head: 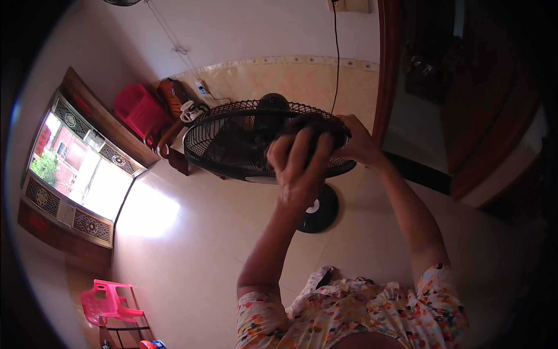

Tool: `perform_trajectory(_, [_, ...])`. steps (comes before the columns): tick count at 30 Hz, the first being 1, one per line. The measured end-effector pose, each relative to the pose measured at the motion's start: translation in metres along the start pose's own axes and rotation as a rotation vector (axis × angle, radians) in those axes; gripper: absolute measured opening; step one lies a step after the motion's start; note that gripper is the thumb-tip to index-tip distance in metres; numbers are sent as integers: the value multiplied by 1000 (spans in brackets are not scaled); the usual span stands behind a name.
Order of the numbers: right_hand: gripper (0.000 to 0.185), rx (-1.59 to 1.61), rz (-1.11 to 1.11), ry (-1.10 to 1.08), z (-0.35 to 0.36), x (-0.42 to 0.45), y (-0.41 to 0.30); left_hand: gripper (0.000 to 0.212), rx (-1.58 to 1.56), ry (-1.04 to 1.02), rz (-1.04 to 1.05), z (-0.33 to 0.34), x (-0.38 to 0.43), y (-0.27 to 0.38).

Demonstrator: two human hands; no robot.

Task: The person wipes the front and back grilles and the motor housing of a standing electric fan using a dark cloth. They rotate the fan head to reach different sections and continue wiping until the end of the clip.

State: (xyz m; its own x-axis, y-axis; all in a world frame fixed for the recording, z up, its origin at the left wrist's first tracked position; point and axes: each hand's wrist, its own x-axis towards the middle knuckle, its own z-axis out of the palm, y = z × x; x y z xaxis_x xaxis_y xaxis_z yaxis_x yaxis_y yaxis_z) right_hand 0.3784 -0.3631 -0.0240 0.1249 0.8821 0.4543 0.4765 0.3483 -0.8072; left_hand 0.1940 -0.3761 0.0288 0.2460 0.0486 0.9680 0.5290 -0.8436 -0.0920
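A black standing fan [226, 144] with a wire grille is before me, its round base [320, 211] on the tiled floor. My left hand [301, 161] presses a dark, crumpled cloth [311, 126] against the right part of the grille, its fingers bent over the cloth and slightly blurred. At the grille's right rim is my right hand [359, 141], thumb and fingers around the edge. The fan's blades behind the wires are hard to make out.
Stacked red plastic chairs [139, 109] and a wooden armchair [172, 98] stand by the wall. A black cord [337, 61] hangs behind the fan. At the lower left is a pink plastic chair [109, 301]. A dark red door frame [386, 78] rises on the right.
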Motion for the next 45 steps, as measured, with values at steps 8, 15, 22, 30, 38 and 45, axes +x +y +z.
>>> perform_trajectory(8, [79, -136, -70, -13, 5, 1, -8, 35, 123, -95, 64, 15, -50, -18])
perform_trajectory(15, [87, -112, -4, -59, 0, -2, -7, 37, -12, -136, -111, 3, -134, -43])
perform_trajectory(22, [88, -71, 44, -52, -4, -6, -13, 35, -73, -228, -273, -4, -187, -56])
perform_trajectory(30, [90, -1, 73, -30, -2, -5, -18, 37, 3, -125, -465, -38, -184, -55])
perform_trajectory(38, [91, -94, 40, -61, -2, 0, -8, 41, -93, 223, -27, -1, -24, -24])
perform_trajectory(45, [87, -9, 11, -82, 0, -2, -6, 41, 33, 96, -91, 22, -48, -27])
